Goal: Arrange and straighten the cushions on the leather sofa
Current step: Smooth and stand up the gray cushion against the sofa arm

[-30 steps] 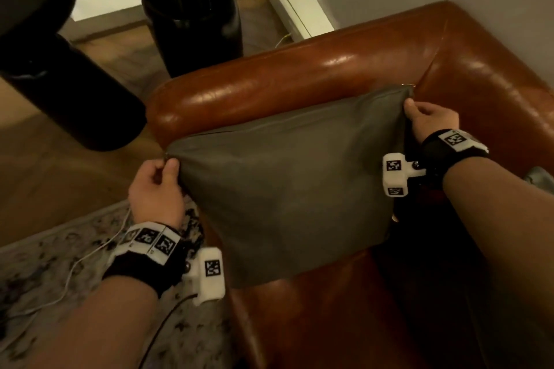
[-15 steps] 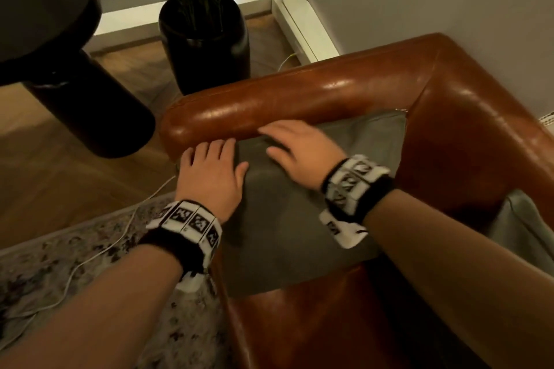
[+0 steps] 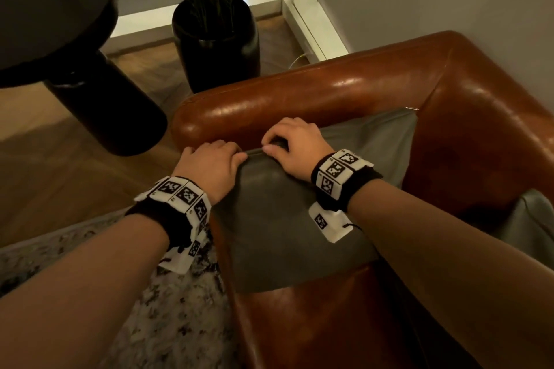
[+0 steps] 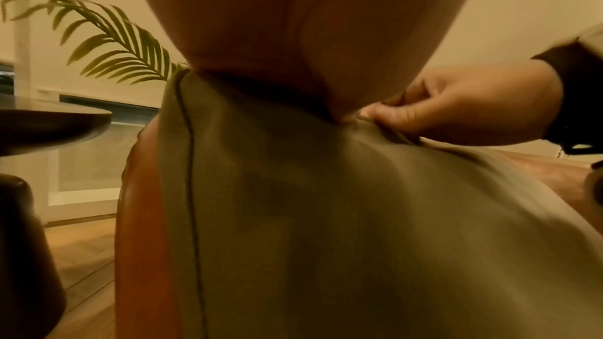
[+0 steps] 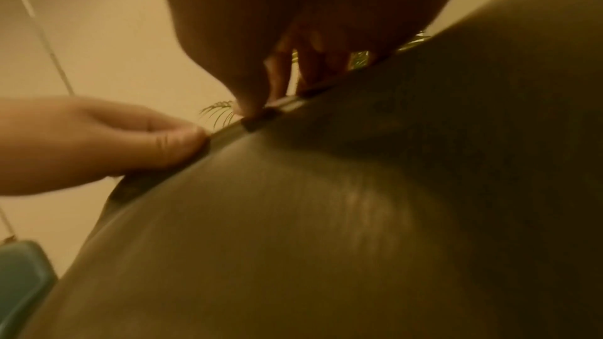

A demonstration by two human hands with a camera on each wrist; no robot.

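A grey-green cushion [image 3: 287, 219] leans against the armrest of the brown leather sofa [image 3: 314, 96], in the sofa's corner. My left hand [image 3: 236, 157] and right hand [image 3: 271, 148] sit close together at the middle of its top edge. Each pinches the seam there with curled fingers. The left wrist view shows the cushion [image 4: 326, 215] and the right hand [image 4: 385, 112] nipping the fabric. In the right wrist view the left hand [image 5: 195, 138] grips the piped seam of the cushion [image 5: 326, 215]. A second grey cushion [image 3: 530, 219] lies at the right, partly hidden by my right arm.
A black potted palm [image 3: 215, 51] stands on the wooden floor just behind the armrest. A black round side table [image 3: 60, 27] is at the upper left. A patterned rug [image 3: 156, 308] lies left of the sofa. Walls close in behind the sofa's corner.
A second ago my hands held the cushion's two top corners. They then lay flat on its upper face. Now both pinch the middle of its top edge.
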